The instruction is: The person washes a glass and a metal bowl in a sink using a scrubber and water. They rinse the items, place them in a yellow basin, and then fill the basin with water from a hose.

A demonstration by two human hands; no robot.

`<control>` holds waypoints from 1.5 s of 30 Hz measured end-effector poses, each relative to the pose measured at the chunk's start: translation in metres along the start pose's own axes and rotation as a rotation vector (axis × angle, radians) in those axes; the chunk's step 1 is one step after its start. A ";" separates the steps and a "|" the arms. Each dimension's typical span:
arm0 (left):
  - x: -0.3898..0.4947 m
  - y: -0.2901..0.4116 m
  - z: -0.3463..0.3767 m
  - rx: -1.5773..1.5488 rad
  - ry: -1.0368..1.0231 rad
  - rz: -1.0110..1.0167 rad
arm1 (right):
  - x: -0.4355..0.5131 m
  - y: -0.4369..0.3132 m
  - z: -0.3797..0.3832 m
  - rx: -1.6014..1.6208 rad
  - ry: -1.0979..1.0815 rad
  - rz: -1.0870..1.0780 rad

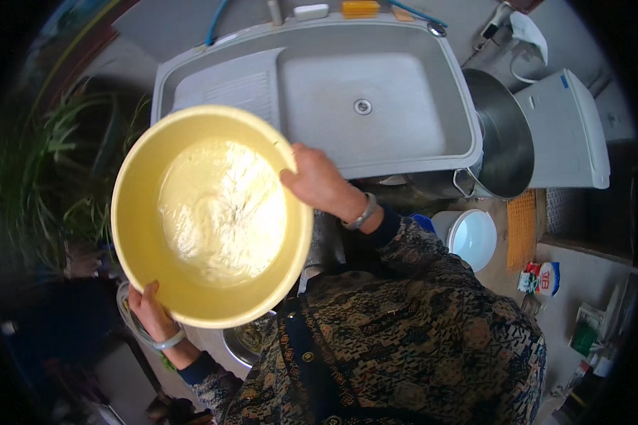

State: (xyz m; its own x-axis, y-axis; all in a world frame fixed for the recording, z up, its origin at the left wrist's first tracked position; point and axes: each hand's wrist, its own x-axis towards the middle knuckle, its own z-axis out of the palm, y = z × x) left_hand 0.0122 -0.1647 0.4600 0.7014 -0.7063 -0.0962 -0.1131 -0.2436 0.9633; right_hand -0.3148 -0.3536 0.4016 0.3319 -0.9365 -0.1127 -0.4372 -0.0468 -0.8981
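Observation:
A large round yellow plastic basin (212,303) with rippling, shiny water (223,212) in it is held up in front of me. My left hand (151,313) grips its rim at the lower left, the thumb over the edge. At the upper right of the rim, my right hand (319,178) has hold of it in the same way. The basin overlaps the front left part of a grey laundry sink (319,133), which has a ribbed washboard (239,93) at its left and a round metal drain (362,106) in its bowl.
A tall metal pot (505,138) stands right of the sink, by a white appliance (558,127). Below are a white bucket (476,239) and an orange mat (521,231). Long green leaves (58,159) fill the left. A metal bowl (239,345) sits on the floor. Soap (360,9) lies behind the sink.

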 end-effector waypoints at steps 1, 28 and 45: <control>-0.014 -0.003 -0.028 0.019 0.041 -0.013 | -0.009 -0.011 0.021 0.032 -0.071 0.002; -0.194 -0.407 -0.135 0.050 0.352 -0.550 | -0.132 0.303 0.316 -0.114 -0.644 0.129; 0.137 -0.599 0.224 0.315 -0.613 -0.614 | 0.126 0.543 0.157 -0.795 -0.587 0.757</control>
State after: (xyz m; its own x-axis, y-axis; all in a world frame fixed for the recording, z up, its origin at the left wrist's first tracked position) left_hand 0.0181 -0.2641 -0.1862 0.2161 -0.6000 -0.7703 -0.0943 -0.7980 0.5952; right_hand -0.3794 -0.4426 -0.1667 0.0094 -0.5322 -0.8465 -0.9980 0.0477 -0.0411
